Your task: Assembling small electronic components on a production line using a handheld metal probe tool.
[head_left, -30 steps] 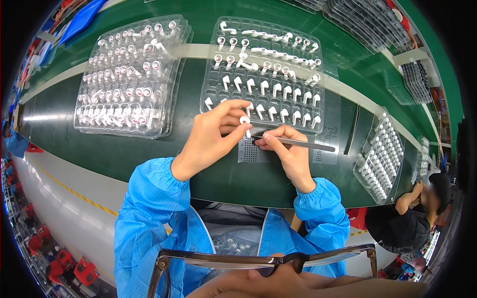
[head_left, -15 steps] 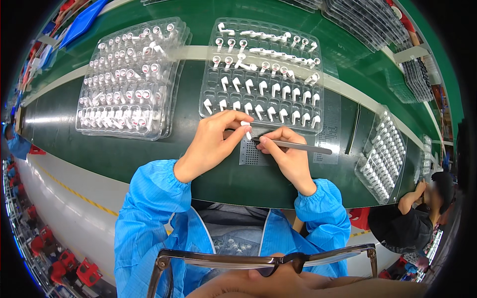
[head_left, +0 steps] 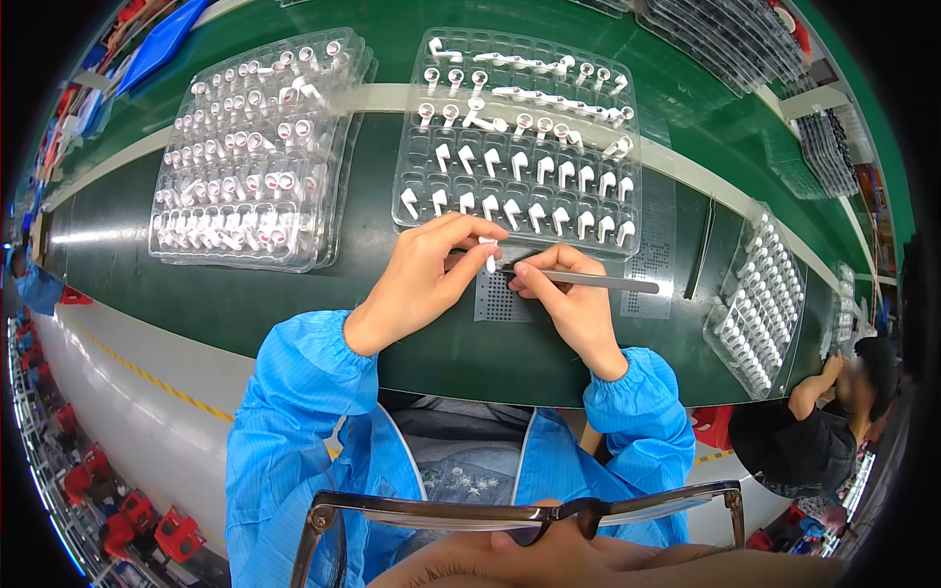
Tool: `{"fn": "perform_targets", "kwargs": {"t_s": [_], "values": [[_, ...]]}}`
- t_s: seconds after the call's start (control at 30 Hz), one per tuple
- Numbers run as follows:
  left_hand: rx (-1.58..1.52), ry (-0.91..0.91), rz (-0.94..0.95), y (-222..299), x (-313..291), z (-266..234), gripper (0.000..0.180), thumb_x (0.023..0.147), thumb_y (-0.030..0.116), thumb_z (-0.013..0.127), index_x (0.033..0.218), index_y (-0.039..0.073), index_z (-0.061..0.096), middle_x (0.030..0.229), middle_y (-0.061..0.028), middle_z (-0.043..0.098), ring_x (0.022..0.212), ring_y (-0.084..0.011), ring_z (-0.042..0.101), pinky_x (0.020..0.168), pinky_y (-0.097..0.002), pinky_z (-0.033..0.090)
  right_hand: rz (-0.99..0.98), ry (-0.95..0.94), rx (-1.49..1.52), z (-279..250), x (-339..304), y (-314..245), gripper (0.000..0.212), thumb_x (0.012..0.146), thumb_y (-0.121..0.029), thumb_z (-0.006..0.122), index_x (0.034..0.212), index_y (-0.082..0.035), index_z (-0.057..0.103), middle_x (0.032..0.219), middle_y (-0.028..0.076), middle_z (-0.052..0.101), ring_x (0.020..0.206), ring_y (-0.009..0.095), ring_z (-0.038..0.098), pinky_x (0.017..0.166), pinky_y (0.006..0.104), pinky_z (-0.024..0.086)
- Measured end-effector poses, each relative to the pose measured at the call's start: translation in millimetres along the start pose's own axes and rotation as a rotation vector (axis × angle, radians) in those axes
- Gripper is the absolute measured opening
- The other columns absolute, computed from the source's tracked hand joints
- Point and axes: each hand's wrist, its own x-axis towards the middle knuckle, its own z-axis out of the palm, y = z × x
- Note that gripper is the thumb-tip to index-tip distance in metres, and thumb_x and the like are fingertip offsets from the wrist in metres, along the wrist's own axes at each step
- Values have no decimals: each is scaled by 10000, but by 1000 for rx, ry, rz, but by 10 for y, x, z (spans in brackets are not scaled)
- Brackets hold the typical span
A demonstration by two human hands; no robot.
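Note:
Between thumb and fingers, my left hand (head_left: 423,272) pinches a small white earbud housing (head_left: 491,263). My right hand (head_left: 567,299) grips a pair of grey tweezers (head_left: 610,282), whose tip points left at the housing; whether the tip touches it is too small to tell. Just beyond both hands lies a clear plastic tray (head_left: 404,167) with rows of white stemmed earbud housings. A sheet with a grid of small dark dots (head_left: 502,302) lies on the table under my hands, partly hidden by them.
Another stack of clear trays (head_left: 338,211) with white housings stands at the left. To the right are a second dotted sheet (head_left: 647,289), a dark thin stick (head_left: 702,250) and a tilted tray of white parts (head_left: 720,338). A person in black (head_left: 799,436) sits at the far right.
Both hands stay close together at nearly the same spot. The left fingers and the housing have shifted very slightly; the tweezers lie a little flatter and farther right.

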Motion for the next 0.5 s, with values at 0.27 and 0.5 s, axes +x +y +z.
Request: {"fn": "perform_targets", "kwargs": {"t_s": [0.27,0.5], "values": [[17,-7,12,9,1,-3,175,886,14,549,1044,-27,611,1024,-123,610,917,-207,652,752,-284,549,10,2,20,-7,3,9,143,834,-119,651,825,21,625,737,88,677,685,113,648,621,223,506],[21,-5,14,15,0,-5,175,884,20,557,1040,-25,622,1021,-118,607,913,-200,650,754,-284,551,19,-1,19,-4,4,-2,139,836,-115,649,824,22,626,740,88,678,684,111,646,623,221,506]]}}
